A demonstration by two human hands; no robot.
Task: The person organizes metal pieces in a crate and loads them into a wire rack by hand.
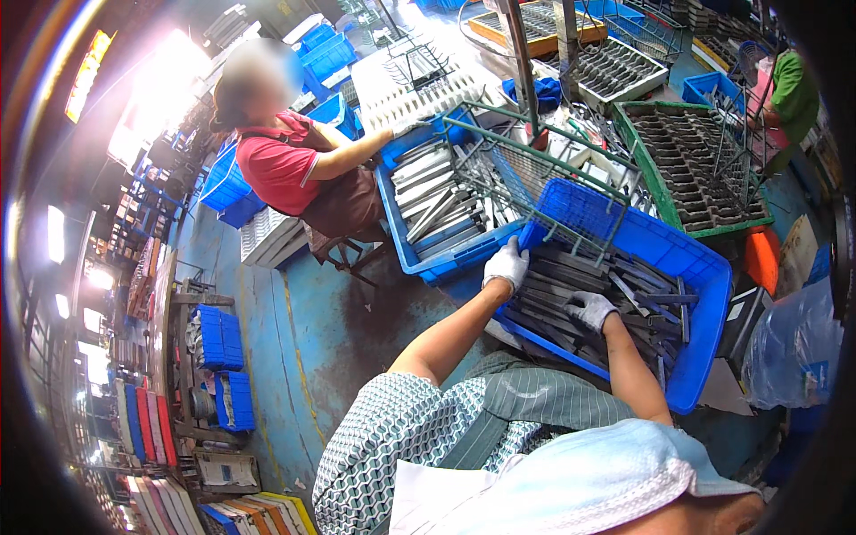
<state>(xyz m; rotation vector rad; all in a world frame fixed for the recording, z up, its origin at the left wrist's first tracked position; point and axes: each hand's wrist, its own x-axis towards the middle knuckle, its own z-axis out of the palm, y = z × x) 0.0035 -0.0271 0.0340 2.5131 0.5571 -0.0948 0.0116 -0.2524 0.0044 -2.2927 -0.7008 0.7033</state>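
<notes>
A deep blue plastic bin [718,299] lies in front of me, holding many long, dark, flat metal bars [557,281]. My left hand [506,267], in a white glove, closes on the bin's left edge near its corner. Inside the bin my right hand [590,310], gloved in light grey, bends its fingers over the dark bars; its fingertips are partly hidden among them. A green wire basket [544,165] tilts above the bin's far left corner. Beyond my left hand stands a lighter blue bin [419,260] with silvery metal bars [428,192].
A person in a red shirt [281,160] stands at the left bin, a gloved hand at its rim. Farther right is a green-framed tray [655,183] of dark parts. Another person in green [792,94] works beyond it. A large clear plastic bottle [794,343] stands to the right.
</notes>
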